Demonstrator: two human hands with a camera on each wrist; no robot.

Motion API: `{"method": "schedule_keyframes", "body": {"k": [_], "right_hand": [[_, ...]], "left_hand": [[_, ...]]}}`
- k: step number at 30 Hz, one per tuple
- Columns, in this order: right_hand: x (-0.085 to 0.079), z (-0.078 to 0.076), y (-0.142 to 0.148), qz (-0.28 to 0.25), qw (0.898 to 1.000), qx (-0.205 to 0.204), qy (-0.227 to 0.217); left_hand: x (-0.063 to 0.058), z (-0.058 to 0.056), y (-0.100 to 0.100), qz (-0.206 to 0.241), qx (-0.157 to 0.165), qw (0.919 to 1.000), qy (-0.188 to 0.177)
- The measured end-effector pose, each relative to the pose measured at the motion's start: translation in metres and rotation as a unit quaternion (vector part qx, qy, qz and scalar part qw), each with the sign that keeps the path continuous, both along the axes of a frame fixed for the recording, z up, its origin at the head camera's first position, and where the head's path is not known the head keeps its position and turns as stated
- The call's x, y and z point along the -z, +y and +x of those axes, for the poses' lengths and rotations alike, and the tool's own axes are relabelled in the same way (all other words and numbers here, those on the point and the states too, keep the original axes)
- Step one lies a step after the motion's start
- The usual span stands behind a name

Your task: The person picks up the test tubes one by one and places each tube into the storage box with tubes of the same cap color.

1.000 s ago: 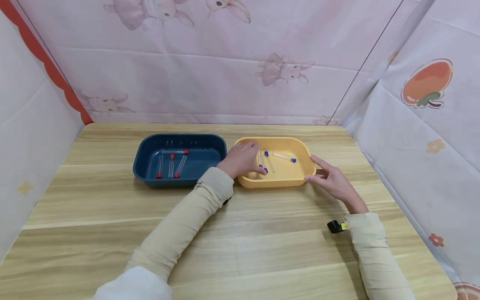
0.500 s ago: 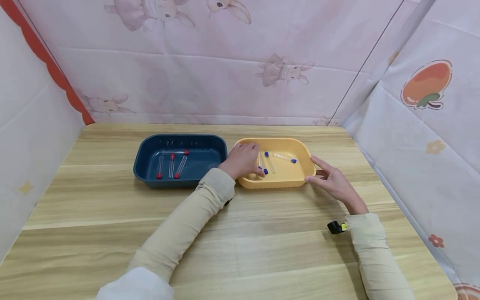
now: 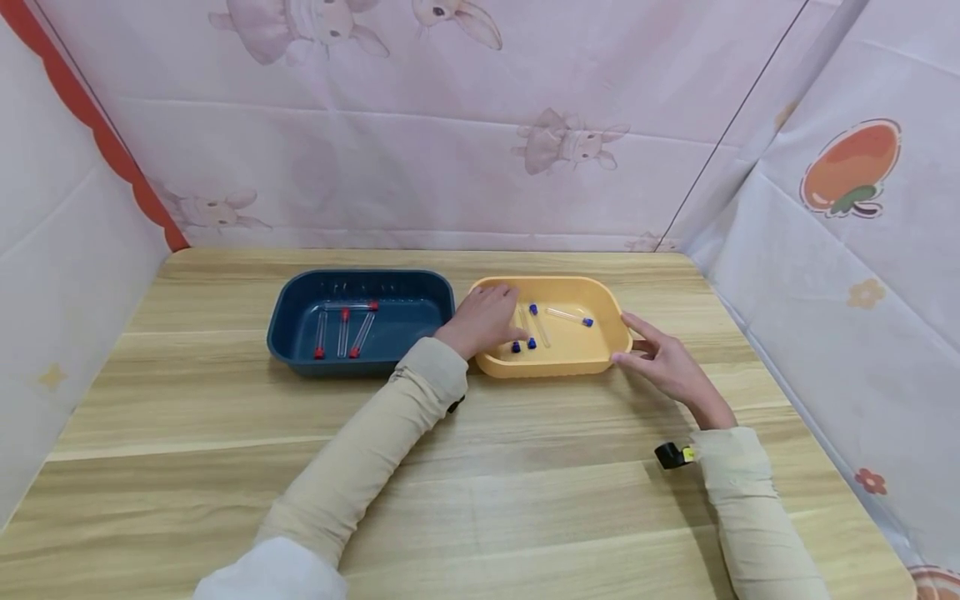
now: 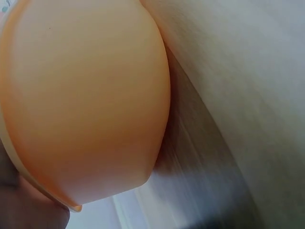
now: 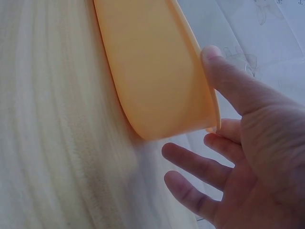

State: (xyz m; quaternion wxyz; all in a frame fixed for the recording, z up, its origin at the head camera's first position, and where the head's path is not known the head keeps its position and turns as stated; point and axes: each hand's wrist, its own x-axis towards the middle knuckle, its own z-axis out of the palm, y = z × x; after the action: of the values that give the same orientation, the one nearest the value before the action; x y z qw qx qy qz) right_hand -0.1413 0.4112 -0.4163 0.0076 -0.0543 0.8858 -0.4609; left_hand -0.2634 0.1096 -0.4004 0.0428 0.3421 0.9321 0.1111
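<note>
My left hand (image 3: pixel 480 319) reaches over the left end of the yellow tray (image 3: pixel 558 367), thumb and fingers spread apart above several clear test tubes with blue caps. One blue cap (image 3: pixel 516 347) shows just below the thumb, its tube hidden under the hand. A second capped tube (image 3: pixel 542 327) lies slantwise beside it, and another blue-capped tube (image 3: pixel 570 317) rests toward the right. My right hand (image 3: pixel 663 360) holds the tray's right end, thumb on the rim and index finger farther along it. In the right wrist view, the other fingers of the right hand (image 5: pixel 252 138) stick out loosely.
A dark blue tray (image 3: pixel 416 333) stands left of the yellow one, close to it. Inside lie several test tubes with red caps (image 3: pixel 354 352). Both trays are on a wooden table (image 3: pixel 525 492), with printed cloth walls behind and at the sides.
The blue cap at my left thumb has shifted toward the tray's near side, and its tube has gone out of sight beneath the hand. My right hand has kept its place.
</note>
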Motion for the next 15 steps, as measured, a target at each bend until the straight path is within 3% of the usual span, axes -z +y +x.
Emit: {"method": "schedule_keyframes", "body": {"k": [6,15], "right_hand": [[0.001,0.0,0.0,-0.004,1.0,-0.001,-0.002],[0.002,0.003,-0.002,0.005,1.0,0.003,0.003]], "left_hand": [[-0.002,0.0,-0.004,0.043,0.004,0.999,0.001],[-0.013,0.012,-0.013,0.08,-0.014,0.9967,-0.004]]}}
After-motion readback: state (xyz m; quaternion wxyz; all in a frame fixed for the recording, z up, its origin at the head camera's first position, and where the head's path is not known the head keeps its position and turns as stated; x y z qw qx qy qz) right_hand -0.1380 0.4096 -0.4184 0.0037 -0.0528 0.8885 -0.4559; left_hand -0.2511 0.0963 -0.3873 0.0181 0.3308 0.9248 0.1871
